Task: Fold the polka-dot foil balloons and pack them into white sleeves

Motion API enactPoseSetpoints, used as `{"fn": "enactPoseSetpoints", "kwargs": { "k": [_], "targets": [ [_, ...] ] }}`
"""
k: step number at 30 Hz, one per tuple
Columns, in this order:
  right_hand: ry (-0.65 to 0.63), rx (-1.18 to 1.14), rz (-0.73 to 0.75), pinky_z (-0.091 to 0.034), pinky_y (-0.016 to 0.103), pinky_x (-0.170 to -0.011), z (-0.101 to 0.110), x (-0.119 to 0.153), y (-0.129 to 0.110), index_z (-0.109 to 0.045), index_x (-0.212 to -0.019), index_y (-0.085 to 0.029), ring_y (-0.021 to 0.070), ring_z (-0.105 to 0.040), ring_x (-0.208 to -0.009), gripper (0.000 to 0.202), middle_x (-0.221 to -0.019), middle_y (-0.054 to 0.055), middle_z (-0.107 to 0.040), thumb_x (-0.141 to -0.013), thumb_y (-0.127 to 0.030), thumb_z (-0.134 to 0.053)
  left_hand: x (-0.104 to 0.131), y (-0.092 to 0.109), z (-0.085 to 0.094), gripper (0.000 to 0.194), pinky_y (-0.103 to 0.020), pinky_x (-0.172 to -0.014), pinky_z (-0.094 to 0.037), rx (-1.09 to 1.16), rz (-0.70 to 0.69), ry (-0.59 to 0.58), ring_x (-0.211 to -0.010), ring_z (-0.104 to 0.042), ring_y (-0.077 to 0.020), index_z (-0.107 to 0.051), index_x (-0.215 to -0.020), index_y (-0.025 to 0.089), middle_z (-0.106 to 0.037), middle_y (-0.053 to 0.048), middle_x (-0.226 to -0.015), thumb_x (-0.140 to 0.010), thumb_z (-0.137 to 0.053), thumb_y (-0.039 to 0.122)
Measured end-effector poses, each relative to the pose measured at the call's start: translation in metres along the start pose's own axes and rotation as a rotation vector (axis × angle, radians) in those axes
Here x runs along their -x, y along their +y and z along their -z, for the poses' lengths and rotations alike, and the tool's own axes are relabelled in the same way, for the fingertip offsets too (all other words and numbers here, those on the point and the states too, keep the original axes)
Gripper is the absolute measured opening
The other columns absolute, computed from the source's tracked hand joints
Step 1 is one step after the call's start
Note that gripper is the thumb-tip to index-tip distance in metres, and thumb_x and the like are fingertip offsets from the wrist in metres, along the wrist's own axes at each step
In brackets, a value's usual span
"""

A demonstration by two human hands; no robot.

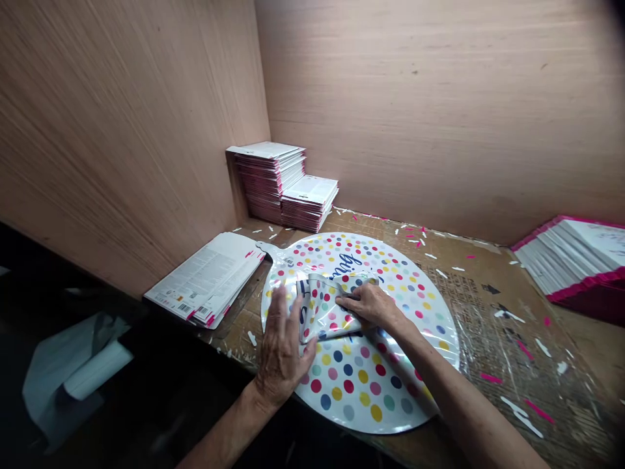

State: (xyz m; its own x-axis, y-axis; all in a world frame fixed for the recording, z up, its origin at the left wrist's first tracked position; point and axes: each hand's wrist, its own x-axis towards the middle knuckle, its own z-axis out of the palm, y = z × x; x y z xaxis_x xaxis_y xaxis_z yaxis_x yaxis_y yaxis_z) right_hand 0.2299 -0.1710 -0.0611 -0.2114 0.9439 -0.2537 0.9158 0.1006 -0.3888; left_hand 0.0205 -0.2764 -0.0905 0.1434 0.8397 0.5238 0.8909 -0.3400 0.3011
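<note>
- The round balloon point(375, 384), white with coloured dots, lies flat at the front of the desk point(493, 339), which has a cardboard top.
- Of the two hands, the left hand point(282, 345) is spread and slightly blurred, over the balloon's left part, beside the folded piece; it grasps nothing.
- The folded piece point(329, 309), dotted and glossy with dark lettering, sits on the balloon's middle; whether it is joined to the balloon I cannot tell.
- The right hand point(371, 305) pinches the folded piece's right side, above the balloon.
- Pale sheets point(73, 371) are below the desk edge, well left of the balloon.
- White and pink scraps point(525, 348) are scattered right of the balloon and behind it.
- Printed cards point(209, 273) lie overlapping, just left of the balloon.
- A pink-edged stack point(571, 260) leans well right of the balloon.
- Behind the balloon, to the left, stand a shorter stack point(312, 195) and a taller stack point(266, 169), touching.
- Wooden panels point(430, 117) rise behind and left of the balloon.
</note>
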Motion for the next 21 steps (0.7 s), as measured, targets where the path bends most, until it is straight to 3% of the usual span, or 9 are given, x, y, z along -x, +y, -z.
{"fn": "enactPoseSetpoints", "kwargs": {
  "k": [2,3,6,8,10,12,15,19,21],
  "targets": [
    [-0.017,0.021,-0.002,-0.030,0.026,-0.051,0.004,0.000,-0.001,-0.063,-0.061,-0.020,0.0157,-0.055,-0.059,0.046,-0.059,0.002,-0.060,-0.086,-0.058,-0.055,-0.010,-0.001,0.005,0.062,-0.056,-0.117,-0.026,-0.042,-0.217,-0.152,-0.147,-0.016,-0.0367,-0.040,-0.144,0.013,-0.026,-0.013,-0.159,-0.088,-0.056,0.037],
    [-0.026,0.026,-0.002,-0.031,0.026,-0.051,0.005,0.002,-0.002,-0.064,-0.062,-0.020,0.0165,-0.056,-0.060,0.047,-0.060,0.003,-0.061,-0.086,-0.058,-0.055,-0.013,-0.003,0.004,0.062,-0.057,-0.117,-0.024,-0.061,-0.257,-0.222,-0.147,-0.018,-0.0371,-0.041,-0.145,0.014,-0.030,-0.012,-0.158,-0.090,-0.053,0.041],
    [0.139,0.119,0.026,-0.042,0.030,-0.060,0.001,0.017,-0.006,-0.069,-0.083,-0.018,0.0225,-0.062,-0.073,0.041,-0.078,0.008,-0.067,-0.089,-0.055,-0.054,-0.015,-0.013,-0.005,0.060,-0.057,-0.115,-0.028,-0.132,-0.128,-0.317,-0.144,-0.026,-0.0384,-0.045,-0.143,0.010,-0.039,-0.014,-0.153,-0.095,-0.043,0.045],
    [0.374,0.219,0.201,-0.048,0.038,-0.078,-0.010,0.031,-0.016,-0.064,-0.112,-0.015,0.0289,-0.061,-0.097,0.039,-0.107,0.015,-0.066,-0.088,-0.046,-0.058,-0.011,-0.018,-0.012,0.059,-0.057,-0.114,-0.029,-0.163,-0.054,-0.332,-0.143,-0.027,-0.0389,-0.044,-0.143,0.007,-0.039,-0.015,-0.152,-0.097,-0.039,0.043],
    [0.505,0.314,0.451,-0.045,0.045,-0.093,-0.027,0.042,-0.031,-0.056,-0.126,-0.013,0.0315,-0.054,-0.113,0.043,-0.124,0.018,-0.059,-0.087,-0.031,-0.060,-0.008,-0.020,-0.013,0.056,-0.056,-0.113,-0.031,-0.172,-0.039,-0.352,-0.143,-0.027,-0.0387,-0.043,-0.144,0.007,-0.039,-0.015,-0.152,-0.098,-0.036,0.038],
    [0.451,0.406,0.595,-0.047,0.046,-0.092,-0.045,0.047,-0.046,-0.060,-0.118,-0.010,0.0303,-0.056,-0.107,0.032,-0.116,0.019,-0.062,-0.087,-0.017,-0.056,-0.013,-0.019,-0.007,0.052,-0.058,-0.110,-0.034,-0.193,-0.021,-0.375,-0.142,-0.029,-0.0405,-0.048,-0.141,0.006,-0.044,-0.016,-0.149,-0.098,-0.036,0.034],
    [0.311,0.514,0.670,-0.051,0.040,-0.076,-0.057,0.048,-0.053,-0.063,-0.104,-0.009,0.0259,-0.059,-0.085,0.021,-0.095,0.015,-0.066,-0.090,-0.009,-0.048,-0.034,-0.017,0.008,0.042,-0.064,-0.108,-0.033,-0.238,-0.078,-0.418,-0.140,-0.030,-0.0436,-0.060,-0.129,0.008,-0.056,-0.016,-0.138,-0.094,-0.041,0.024],
    [0.235,0.446,0.891,-0.047,0.041,-0.096,-0.041,0.066,-0.016,-0.060,-0.116,-0.012,0.0233,-0.057,-0.102,0.026,-0.114,0.012,-0.065,-0.096,-0.016,-0.043,-0.071,-0.024,0.015,0.053,-0.057,-0.115,-0.026,-0.074,-0.546,-0.561,-0.146,-0.024,-0.0339,-0.055,-0.134,0.021,-0.054,-0.005,-0.143,-0.085,-0.044,0.004],
    [0.179,0.324,0.964,-0.040,0.043,-0.105,-0.029,0.077,0.009,-0.056,-0.125,-0.014,0.0234,-0.053,-0.117,0.031,-0.125,0.012,-0.062,-0.098,-0.021,-0.043,-0.082,-0.034,0.012,0.055,-0.056,-0.116,-0.024,0.022,-0.692,-0.633,-0.147,-0.023,-0.0300,-0.054,-0.134,0.025,-0.055,-0.002,-0.142,-0.085,-0.044,0.002]
  ]
}}
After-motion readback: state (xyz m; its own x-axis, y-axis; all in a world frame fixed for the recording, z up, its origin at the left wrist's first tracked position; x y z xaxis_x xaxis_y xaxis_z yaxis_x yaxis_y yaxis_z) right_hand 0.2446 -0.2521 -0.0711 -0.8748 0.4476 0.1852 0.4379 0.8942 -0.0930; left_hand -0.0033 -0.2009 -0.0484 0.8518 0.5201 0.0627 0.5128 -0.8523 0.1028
